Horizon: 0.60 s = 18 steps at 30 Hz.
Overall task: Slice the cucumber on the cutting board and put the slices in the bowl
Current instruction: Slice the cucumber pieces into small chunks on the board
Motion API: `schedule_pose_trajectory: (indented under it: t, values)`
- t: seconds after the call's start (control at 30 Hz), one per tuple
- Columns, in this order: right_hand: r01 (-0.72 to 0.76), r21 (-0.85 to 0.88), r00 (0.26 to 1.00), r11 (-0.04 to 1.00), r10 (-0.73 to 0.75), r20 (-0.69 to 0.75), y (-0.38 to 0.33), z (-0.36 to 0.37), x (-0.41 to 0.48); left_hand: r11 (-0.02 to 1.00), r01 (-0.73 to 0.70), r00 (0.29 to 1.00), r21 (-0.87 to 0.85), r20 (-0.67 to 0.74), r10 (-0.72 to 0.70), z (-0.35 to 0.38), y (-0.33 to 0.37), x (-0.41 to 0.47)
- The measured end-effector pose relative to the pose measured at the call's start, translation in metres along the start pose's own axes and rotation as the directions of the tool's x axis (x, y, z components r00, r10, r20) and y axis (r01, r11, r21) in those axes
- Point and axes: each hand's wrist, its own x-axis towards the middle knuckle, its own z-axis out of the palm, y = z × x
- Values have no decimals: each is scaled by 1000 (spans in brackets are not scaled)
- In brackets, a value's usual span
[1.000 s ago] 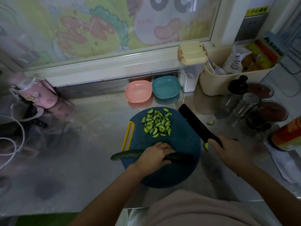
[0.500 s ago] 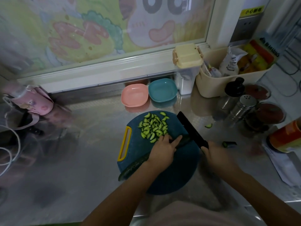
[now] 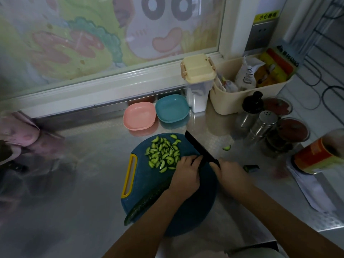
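Cucumber (image 3: 147, 202): diagonal across board (image 3: 195, 211), dark tail out over the board's near-left edge, working end hidden under L hand (image 3: 186, 174). Angled that way prob. to feed that end up to the blade at the board's middle. L fingers (image 3: 193, 161) curled over and round it, pinning it down, knuckles toward the knife (image 3: 200, 148). Likely done to guide the blade and keep fingertips tucked away. R hand (image 3: 230, 173) closed tight round the handle, most of it buried in the fist. Black blade slanting toward the board's far-right edge, edge down just beside L knuckles. Can't tell whether already biting into the cucumber.

Slices (image 3: 163, 154): loose heap on the board's far part, just left of the blade, apparently kept clear of the cutting spot. None in a bowl yet. Pink bowl (image 3: 139, 116) and teal bowl (image 3: 172, 108) side by side near the back edge of the counter (image 3: 83, 183), just beyond the board, so within easy reach for loading. One stray slice (image 3: 226, 147) on the counter right of the board. End stub (image 3: 251, 168) also off to the right, prob. trimmed waste.

Judged mid-slicing: a long piece of cucumber left, transfer to bowl not begun.
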Motion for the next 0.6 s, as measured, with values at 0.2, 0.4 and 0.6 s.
schedule_pose_trajectory:
  t: [0.2, 0.4, 0.6]
  values:
    - [9, -42, 1000, 999, -7, 26, 5, 0, -1, 999, 23, 999, -39, -46, -25, 5, -6, 8]
    - [12, -10, 998, 1000, -12, 55, 3, -9, -5, 999, 35, 998, -8, -57, -36, 5, -5, 7]
    - [15, -33, 999, 999, -13, 36, 4, -3, -4, 997, 74, 997, -14, 2, -74, 0, -1, 8]
